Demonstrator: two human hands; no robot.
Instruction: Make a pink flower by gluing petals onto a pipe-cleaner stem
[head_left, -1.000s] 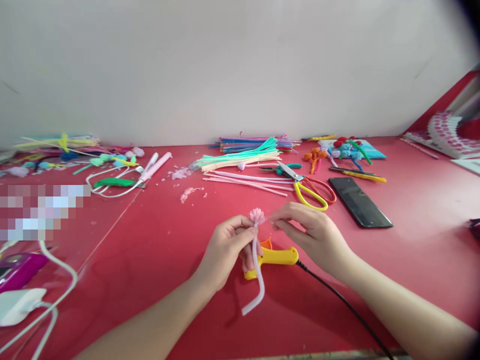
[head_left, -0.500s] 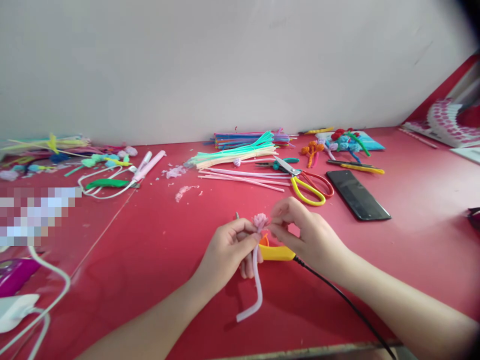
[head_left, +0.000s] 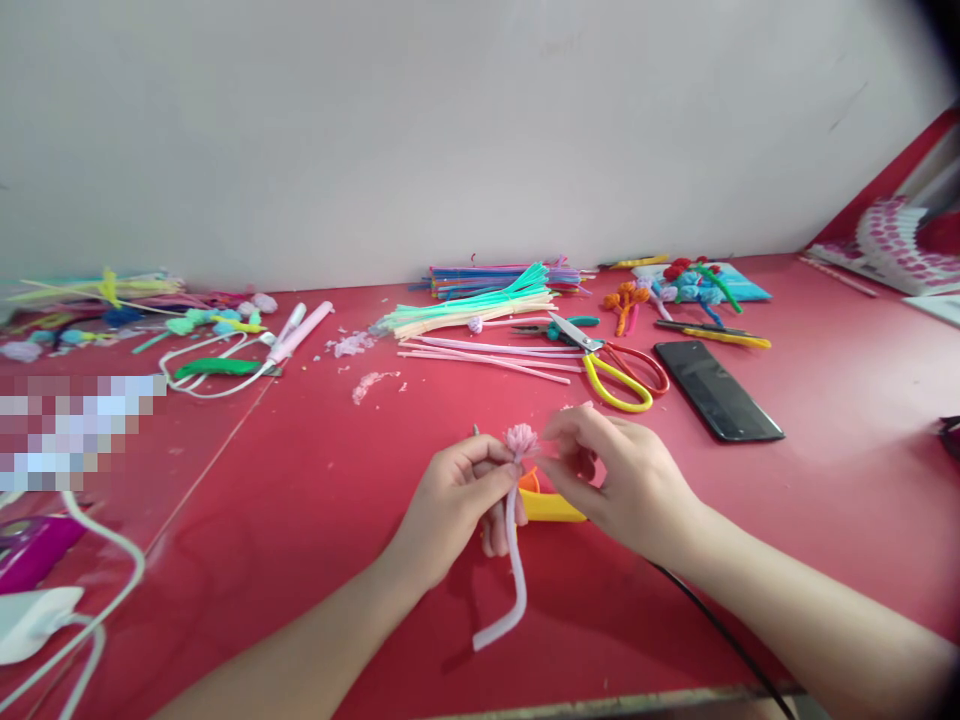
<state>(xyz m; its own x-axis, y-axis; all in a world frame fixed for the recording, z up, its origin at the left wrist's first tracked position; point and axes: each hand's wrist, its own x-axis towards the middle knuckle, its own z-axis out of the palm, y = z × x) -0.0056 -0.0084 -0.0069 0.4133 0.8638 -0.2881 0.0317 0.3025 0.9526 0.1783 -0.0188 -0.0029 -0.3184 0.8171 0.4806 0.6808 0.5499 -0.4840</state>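
Note:
My left hand (head_left: 469, 490) is closed, pinching a pipe-cleaner flower just below its fluffy pink head (head_left: 521, 438). The flower's pale lilac stem (head_left: 516, 560) hangs down and bends left near its end. Right of the flower head is my right hand (head_left: 611, 470), its thumb and forefinger apart and their tips blurred. No object shows clearly between them. Behind the stem, against the lower left fingers, is a yellow-handled corded tool (head_left: 553, 506) with an orange part. Whether those fingers grip it is hidden.
Beyond my hands lie loose pink pipe cleaners (head_left: 487, 358), scissors (head_left: 611, 365), a phone (head_left: 716, 390) and bundled pipe cleaners (head_left: 472, 305). Finished pieces (head_left: 686, 280) sit at back right. A pink corded tool (head_left: 300, 333) and white cables (head_left: 124, 540) are on the left.
My right thumb and forefinger have parted and the hand has shifted slightly right, away from the flower head. The pink head shows more fully. My left hand keeps its hold.

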